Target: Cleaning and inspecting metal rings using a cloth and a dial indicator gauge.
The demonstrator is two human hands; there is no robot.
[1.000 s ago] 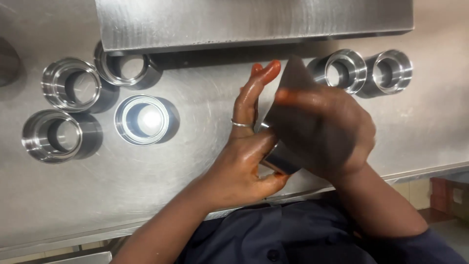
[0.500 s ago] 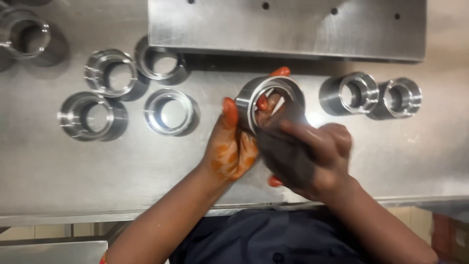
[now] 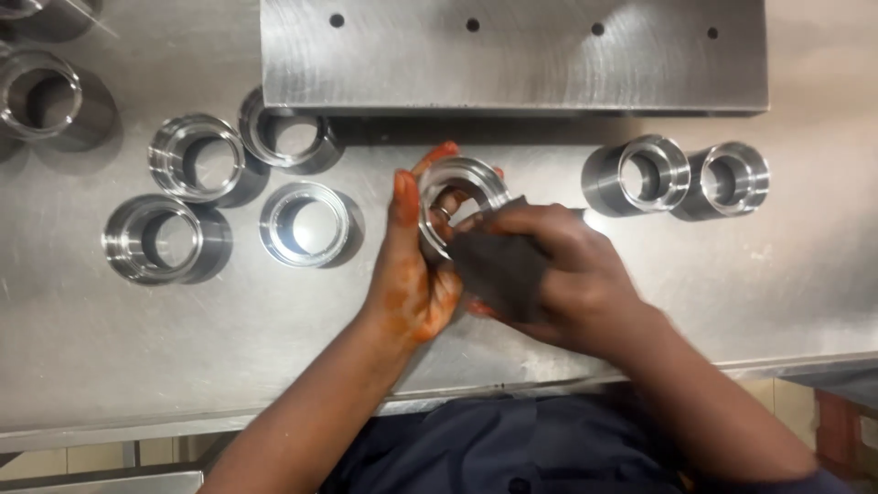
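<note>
Left hand grips a steel ring at frame centre, fingers curled around its outer wall. Right hand is closed on a dark cloth pressed against the ring's 5 o'clock edge. No packages, labels or signs visible. Four loose rings sit at 9 o'clock, two more at 2 o'clock. A drilled steel block lies at 12 o'clock. The surface is a brushed metal bench; little of the room shows.
</note>
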